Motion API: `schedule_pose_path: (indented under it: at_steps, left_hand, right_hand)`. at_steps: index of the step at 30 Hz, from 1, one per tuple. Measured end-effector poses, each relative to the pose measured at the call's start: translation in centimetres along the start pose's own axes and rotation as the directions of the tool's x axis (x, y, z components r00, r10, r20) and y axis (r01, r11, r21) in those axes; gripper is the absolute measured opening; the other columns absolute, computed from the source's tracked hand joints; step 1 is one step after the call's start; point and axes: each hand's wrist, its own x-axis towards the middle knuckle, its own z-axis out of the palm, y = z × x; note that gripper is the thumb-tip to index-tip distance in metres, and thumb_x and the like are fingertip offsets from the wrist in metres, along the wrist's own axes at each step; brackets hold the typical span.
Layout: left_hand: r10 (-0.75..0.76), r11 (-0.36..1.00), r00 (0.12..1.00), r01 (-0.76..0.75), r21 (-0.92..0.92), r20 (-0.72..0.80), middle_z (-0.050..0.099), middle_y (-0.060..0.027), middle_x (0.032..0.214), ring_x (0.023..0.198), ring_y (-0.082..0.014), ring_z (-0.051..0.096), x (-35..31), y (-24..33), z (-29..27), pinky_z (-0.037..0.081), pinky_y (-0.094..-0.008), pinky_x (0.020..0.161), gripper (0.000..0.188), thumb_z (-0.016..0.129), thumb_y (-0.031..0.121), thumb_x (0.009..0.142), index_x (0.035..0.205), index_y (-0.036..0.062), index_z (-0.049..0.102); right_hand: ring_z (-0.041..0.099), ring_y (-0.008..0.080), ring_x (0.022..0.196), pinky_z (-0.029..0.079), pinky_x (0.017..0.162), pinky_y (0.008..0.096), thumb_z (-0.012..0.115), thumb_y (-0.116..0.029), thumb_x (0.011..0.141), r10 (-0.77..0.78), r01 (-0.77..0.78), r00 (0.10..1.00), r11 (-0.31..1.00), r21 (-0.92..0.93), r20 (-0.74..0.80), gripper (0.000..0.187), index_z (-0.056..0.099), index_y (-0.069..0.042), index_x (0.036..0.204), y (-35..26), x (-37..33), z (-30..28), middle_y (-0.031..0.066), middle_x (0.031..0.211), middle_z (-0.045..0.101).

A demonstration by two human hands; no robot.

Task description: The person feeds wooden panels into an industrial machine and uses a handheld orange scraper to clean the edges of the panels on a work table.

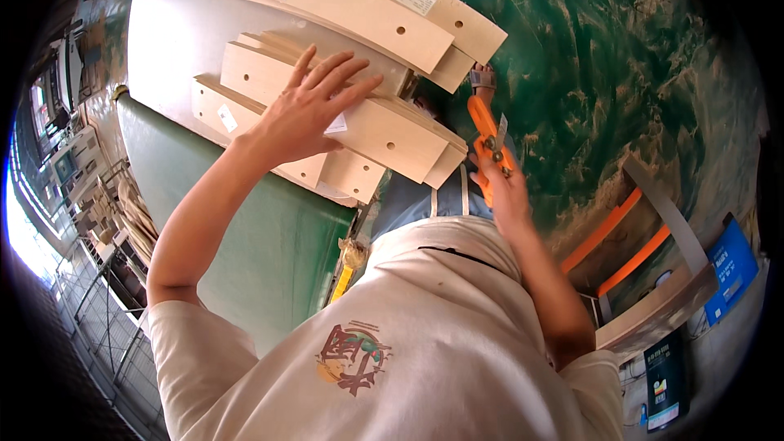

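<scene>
Left hand [306, 110] lies spread flat on the stiff, light-looking curved plywood stack [359, 126], best gripped by long edges; right hand [505, 184], beside the stack, pinches orange cutters [488, 140].

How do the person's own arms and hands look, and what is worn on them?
Both hands are bare: the left hand and the right hand show no gloves, rings or watch. Both forearms are uncovered as well. Short cream sleeves of a T-shirt end above the elbows. The shirt has a red and teal print on the chest.
</scene>
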Motion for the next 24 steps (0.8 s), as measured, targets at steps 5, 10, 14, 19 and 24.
schedule_pose_path:
  at_steps: [5, 10, 14, 19, 24]
  left_hand:
    - [0.095, 0.995, 0.991, -0.093, 0.023, -0.090, 0.051, -0.0051, 0.150, 0.142, -0.0276, 0.045, -0.5, -1.5, 1.9, 0.019, -0.0586, 0.130, 0.123, 0.097, 0.022, 0.045, 0.156, 0.0215, 0.042]
    - [0.220, 0.975, 0.951, -0.218, 0.033, -0.217, 0.056, -0.0071, 0.142, 0.136, -0.0301, 0.051, -0.3, -2.4, 3.0, 0.025, -0.0615, 0.126, 0.120, 0.096, 0.023, 0.043, 0.153, 0.0222, 0.047]
    - [0.232, 0.971, 0.959, -0.219, 0.094, -0.162, 0.059, -0.0067, 0.135, 0.130, -0.0296, 0.054, -0.3, -2.7, 3.6, 0.033, -0.0587, 0.122, 0.105, 0.094, 0.022, 0.054, 0.150, 0.0232, 0.050]
    - [0.264, 0.961, 0.933, -0.232, 0.151, -0.247, 0.062, -0.0062, 0.130, 0.124, -0.0280, 0.058, -0.4, -3.0, 4.9, 0.040, -0.0554, 0.115, 0.087, 0.088, 0.019, 0.066, 0.145, 0.0236, 0.055]
    - [0.262, 0.962, 0.919, -0.225, 0.153, -0.294, 0.063, -0.0069, 0.129, 0.121, -0.0281, 0.061, -0.3, -3.1, 5.4, 0.042, -0.0545, 0.114, 0.083, 0.088, 0.017, 0.067, 0.143, 0.0255, 0.056]
  right_hand:
    - [0.069, 0.0385, 0.099, 0.054, 0.084, 0.0425, 0.060, -0.012, 0.097, -0.127, 0.205, 0.979, 0.616, -0.760, 0.161, 0.042, 0.056, 0.000, 0.138, -6.6, -3.5, -2.6, 0.0243, 0.112, 0.069]
    - [0.067, 0.0447, 0.100, 0.054, 0.084, 0.0508, 0.060, -0.007, 0.091, -0.303, 0.404, 0.905, 0.386, -0.829, 0.299, 0.046, 0.057, -0.005, 0.137, -7.6, -2.7, -1.9, 0.0217, 0.116, 0.068]
    - [0.067, 0.0441, 0.099, 0.055, 0.085, 0.0514, 0.062, -0.007, 0.089, -0.154, 0.320, 0.945, 0.265, -0.910, 0.287, 0.049, 0.057, -0.007, 0.138, -7.4, -1.5, -1.2, 0.0211, 0.116, 0.068]
    - [0.070, 0.0435, 0.092, 0.058, 0.081, 0.0505, 0.064, -0.010, 0.090, -0.085, 0.330, 0.944, 0.201, -0.922, 0.319, 0.048, 0.056, -0.006, 0.138, -7.4, -0.6, -0.2, 0.0212, 0.112, 0.068]
    - [0.071, 0.0424, 0.086, 0.059, 0.076, 0.0487, 0.065, -0.012, 0.091, -0.037, 0.338, 0.941, 0.073, -0.938, 0.336, 0.047, 0.056, -0.003, 0.137, -8.2, -0.7, 0.6, 0.0207, 0.106, 0.069]
